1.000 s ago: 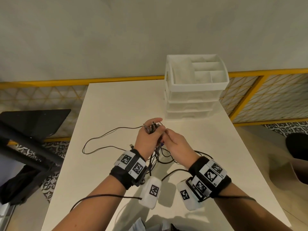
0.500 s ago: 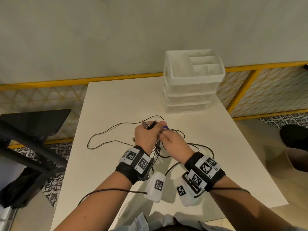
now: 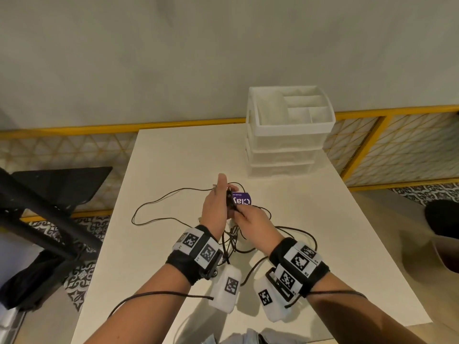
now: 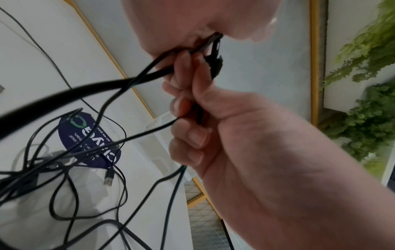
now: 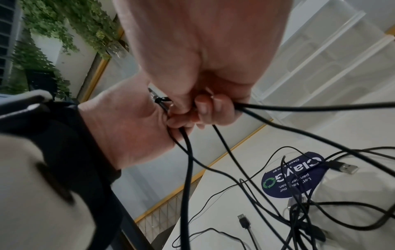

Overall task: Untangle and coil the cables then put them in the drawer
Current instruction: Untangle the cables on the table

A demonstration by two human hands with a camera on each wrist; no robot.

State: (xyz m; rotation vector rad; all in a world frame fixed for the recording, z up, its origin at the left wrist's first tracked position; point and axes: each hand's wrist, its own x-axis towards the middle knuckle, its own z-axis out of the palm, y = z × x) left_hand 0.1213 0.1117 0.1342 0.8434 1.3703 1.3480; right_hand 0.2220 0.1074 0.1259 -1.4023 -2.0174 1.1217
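Note:
Several thin black cables (image 3: 233, 242) lie tangled on the white table (image 3: 173, 165), and one long loop (image 3: 154, 207) trails off to the left. Both hands are raised just above the tangle. My left hand (image 3: 214, 207) holds a bunch of cable ends against its palm, one finger pointing straight up. My right hand (image 3: 250, 219) has its fingers (image 4: 186, 118) curled round several strands (image 5: 299, 108) right beside the left hand (image 5: 128, 132). Loose USB plugs (image 5: 346, 167) hang over the table. The white drawer unit (image 3: 285, 145) stands behind the hands, its drawers closed.
A purple printed label (image 3: 242, 198) lies on the table under the hands. A black frame and seat (image 3: 49, 192) stand left of the table. A yellow railing (image 3: 74, 130) runs along the wall behind it, and a dark bin (image 3: 442, 219) sits at the right.
Both hands have lifted together and moved a little farther from me, pulling strands up. A left finger has straightened upward. The purple label has come into sight beyond the hands.

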